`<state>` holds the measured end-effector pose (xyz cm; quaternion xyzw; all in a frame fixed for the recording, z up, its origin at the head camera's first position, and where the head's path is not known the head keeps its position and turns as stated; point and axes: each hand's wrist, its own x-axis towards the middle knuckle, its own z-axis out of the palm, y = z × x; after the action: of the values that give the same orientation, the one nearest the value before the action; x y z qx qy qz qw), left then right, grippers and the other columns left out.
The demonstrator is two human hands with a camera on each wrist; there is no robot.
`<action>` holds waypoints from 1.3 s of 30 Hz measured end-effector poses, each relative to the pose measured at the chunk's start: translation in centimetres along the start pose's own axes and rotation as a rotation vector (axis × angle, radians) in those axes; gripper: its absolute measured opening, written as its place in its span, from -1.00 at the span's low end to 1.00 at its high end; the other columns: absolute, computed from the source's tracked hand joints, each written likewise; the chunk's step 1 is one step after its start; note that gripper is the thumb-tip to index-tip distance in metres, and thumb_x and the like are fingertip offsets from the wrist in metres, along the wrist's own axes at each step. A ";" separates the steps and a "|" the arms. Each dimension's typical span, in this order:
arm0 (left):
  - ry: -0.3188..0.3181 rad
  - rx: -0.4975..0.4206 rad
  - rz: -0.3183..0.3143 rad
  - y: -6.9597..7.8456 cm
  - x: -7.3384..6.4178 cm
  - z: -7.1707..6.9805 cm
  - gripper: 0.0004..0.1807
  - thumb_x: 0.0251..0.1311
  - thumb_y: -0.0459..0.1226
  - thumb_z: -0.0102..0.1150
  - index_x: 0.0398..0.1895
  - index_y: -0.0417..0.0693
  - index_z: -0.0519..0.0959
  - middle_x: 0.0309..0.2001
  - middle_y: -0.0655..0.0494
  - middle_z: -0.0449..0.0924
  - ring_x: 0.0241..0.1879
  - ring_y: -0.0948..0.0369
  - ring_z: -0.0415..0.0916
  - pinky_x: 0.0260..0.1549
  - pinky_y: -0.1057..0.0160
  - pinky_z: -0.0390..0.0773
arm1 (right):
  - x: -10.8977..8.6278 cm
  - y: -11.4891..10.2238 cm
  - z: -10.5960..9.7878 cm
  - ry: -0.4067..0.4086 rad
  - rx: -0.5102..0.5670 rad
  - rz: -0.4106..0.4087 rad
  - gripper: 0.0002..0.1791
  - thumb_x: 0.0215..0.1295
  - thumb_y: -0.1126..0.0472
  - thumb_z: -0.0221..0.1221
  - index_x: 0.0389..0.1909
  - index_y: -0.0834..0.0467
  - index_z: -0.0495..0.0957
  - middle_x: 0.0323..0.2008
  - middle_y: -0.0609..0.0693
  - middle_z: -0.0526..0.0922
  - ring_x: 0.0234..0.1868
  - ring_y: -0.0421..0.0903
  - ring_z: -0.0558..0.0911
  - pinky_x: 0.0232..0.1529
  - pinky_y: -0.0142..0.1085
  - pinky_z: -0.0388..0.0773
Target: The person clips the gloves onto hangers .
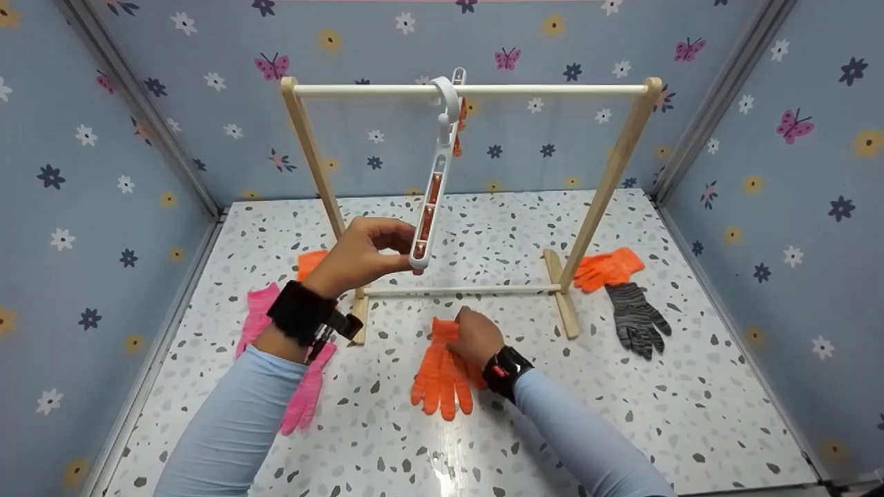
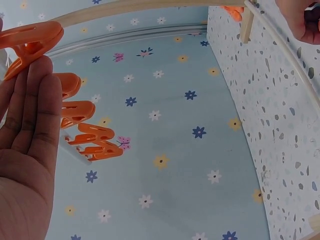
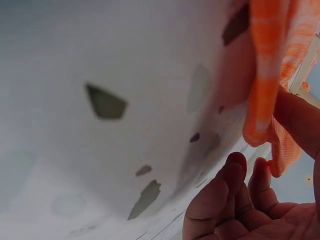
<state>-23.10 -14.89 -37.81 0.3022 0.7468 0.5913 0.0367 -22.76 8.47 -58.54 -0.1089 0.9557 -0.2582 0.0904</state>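
Observation:
A white clip hanger (image 1: 442, 162) hooks over the top rail of a wooden rack, with several orange clips (image 2: 77, 112) along its bar. My left hand (image 1: 366, 252) grips the hanger's near end; in the left wrist view, the left hand (image 2: 30, 130) has its fingers against the nearest orange clip. On the speckled table lies an orange glove (image 1: 442, 373), fingers towards me, with more orange fabric beside it. My right hand (image 1: 478, 338) pinches this glove near its cuff. Close up, the right hand (image 3: 250, 200) has curled fingers beside the hanging orange fabric (image 3: 265, 75).
The wooden rack (image 1: 608, 186) stands across the table, a low bar (image 1: 463, 290) joining its feet. Pink gloves (image 1: 307, 393) lie at left, partly behind my left arm. At right are an orange glove (image 1: 608, 268) and a dark grey glove (image 1: 637, 321). Patterned walls enclose the table.

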 end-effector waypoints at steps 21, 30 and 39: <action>0.020 0.041 -0.019 0.1 0.3 0.5 -0.67 0.20 -0.48 0.52 0.03 -0.42 0.74 -0.19 -0.10 0.82 -0.22 0.31 0.76 -0.05 0.34 0.71 | -0.2 -0.1 0.6 -0.004 0.039 -0.032 -0.87 0.30 0.29 0.47 -0.20 0.26 0.78 -0.36 0.08 0.78 -0.34 -0.02 0.66 -0.28 -0.13 0.58; 0.013 0.029 -0.003 0.0 0.5 0.7 -0.68 0.22 -0.49 0.50 0.04 -0.43 0.74 -0.20 0.04 0.81 -0.22 0.32 0.74 -0.09 0.36 0.69 | -0.4 0.0 0.4 0.029 0.072 -0.082 -0.88 0.31 0.32 0.46 -0.40 0.23 0.73 -0.54 -0.05 0.60 -0.47 -0.12 0.46 -0.42 -0.28 0.36; 0.029 0.032 0.026 0.0 0.6 0.9 -0.68 0.20 -0.52 0.50 0.02 -0.46 0.73 -0.19 -0.05 0.79 -0.24 0.33 0.72 -0.06 0.39 0.70 | -0.4 0.2 -0.5 0.047 0.079 -0.076 -0.97 0.32 0.33 0.43 -0.30 0.23 0.79 -0.36 0.06 0.80 -0.34 -0.06 0.66 -0.26 -0.15 0.61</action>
<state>-23.20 -13.85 -37.93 0.3036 0.7528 0.5839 0.0134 -22.54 8.97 -58.20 -0.1355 0.9418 -0.3013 0.0623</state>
